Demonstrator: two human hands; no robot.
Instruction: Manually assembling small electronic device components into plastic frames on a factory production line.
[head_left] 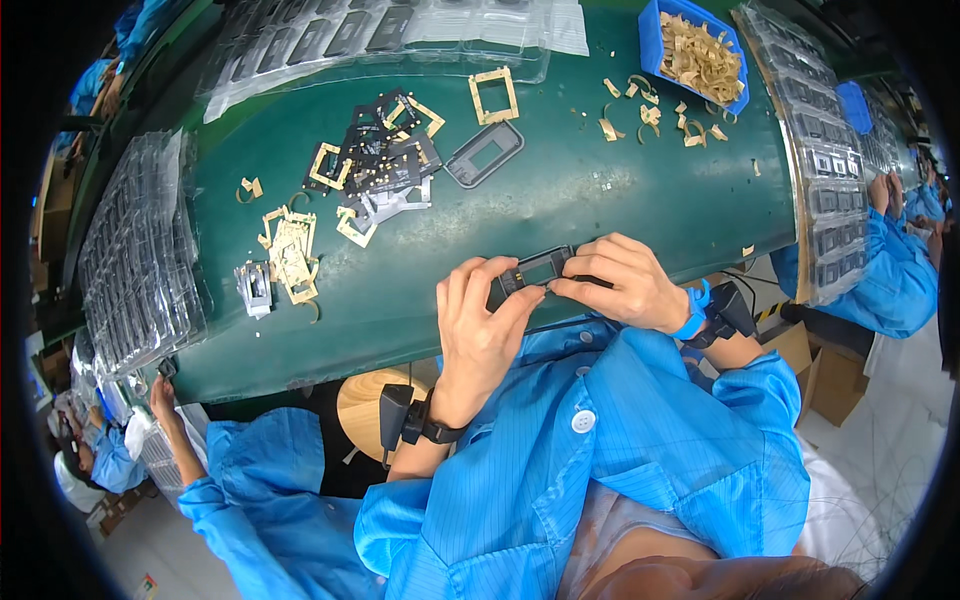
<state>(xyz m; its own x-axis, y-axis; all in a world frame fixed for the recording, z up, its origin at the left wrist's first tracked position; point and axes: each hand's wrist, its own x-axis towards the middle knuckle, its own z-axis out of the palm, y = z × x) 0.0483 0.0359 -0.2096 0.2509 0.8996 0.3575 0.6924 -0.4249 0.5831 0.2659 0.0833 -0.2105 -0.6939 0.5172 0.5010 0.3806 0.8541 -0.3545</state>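
Note:
Near the front edge of the green work surface I hold a small dark plastic housing (541,270) with a rectangular window. My left hand (472,318) grips its left end between thumb and fingers. At the other end, my right hand (628,284) pinches the lower right corner. Beyond my hands lies a similar dark grey housing (485,155) with a rectangular opening. Left of it, black and grey flat frames (385,150) are heaped together with pale yellow ones. A single pale yellow frame (493,96) rests farther back.
A blue bin (655,40) of curled tan strips stands at the far right, with loose strips (648,117) beside it. Clear trays line the left (145,250), back (330,40) and right (830,170). Yellow frames (290,255) lie at left. Co-workers in blue sit on both sides.

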